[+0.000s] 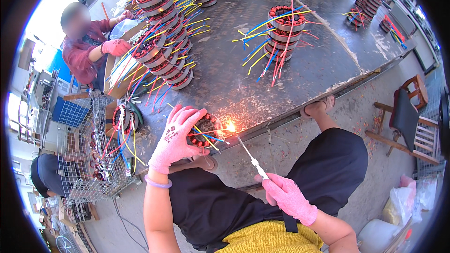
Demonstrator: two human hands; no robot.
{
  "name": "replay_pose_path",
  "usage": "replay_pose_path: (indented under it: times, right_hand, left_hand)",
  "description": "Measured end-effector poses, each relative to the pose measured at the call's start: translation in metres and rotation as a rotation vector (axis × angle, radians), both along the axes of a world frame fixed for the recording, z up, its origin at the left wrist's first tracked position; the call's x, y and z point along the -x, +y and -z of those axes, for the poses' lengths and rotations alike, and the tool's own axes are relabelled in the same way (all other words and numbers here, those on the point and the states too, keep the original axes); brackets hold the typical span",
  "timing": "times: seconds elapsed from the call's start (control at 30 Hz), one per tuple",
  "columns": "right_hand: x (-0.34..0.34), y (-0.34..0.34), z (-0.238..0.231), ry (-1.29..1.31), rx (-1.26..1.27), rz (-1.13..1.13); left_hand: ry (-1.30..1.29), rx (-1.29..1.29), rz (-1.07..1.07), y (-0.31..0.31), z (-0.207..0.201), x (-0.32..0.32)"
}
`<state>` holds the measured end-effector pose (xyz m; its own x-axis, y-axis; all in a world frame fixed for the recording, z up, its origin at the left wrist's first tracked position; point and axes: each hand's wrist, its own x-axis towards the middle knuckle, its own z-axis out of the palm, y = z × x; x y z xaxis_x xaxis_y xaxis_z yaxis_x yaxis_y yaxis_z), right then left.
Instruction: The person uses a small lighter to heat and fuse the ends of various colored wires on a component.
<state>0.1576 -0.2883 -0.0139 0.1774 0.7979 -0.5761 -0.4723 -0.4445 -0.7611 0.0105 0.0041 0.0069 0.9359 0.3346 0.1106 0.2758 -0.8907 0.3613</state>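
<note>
My left hand (171, 140), in a pink glove with a purple band at the wrist, is closed around a wound motor stator (210, 124) at the near edge of the table. Red, blue, yellow and white wires stick out of the stator toward the right. My right hand (289, 199), also gloved in pink, grips the white handle of a slim torch (254, 161). Its thin metal tube points up and left, and a bright flame (230, 126) glows at the wire ends just beyond its tip. The glare hides the wire tips.
Stacks of stators (161, 42) with long wires rise at the far left; another stack (284, 35) stands mid-table. A co-worker (89, 49) in pink gloves is beside the left stacks. One stator (125, 119) lies by a wire basket (89, 159). A chair (403, 117) stands right.
</note>
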Motion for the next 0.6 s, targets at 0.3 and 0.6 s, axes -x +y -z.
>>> replay_pose_path:
  times: [0.3, 0.6]
  right_hand:
    - [0.0006, -0.0026, 0.003, -0.032, -0.015, -0.012]
    - [-0.0028, -0.0028, 0.0015, -0.062, -0.021, -0.047]
  left_hand:
    - [-0.006, 0.001, 0.021, 0.0029, 0.0026, 0.0007]
    - [0.008, 0.014, 0.0, 0.0015, 0.0001, 0.0011]
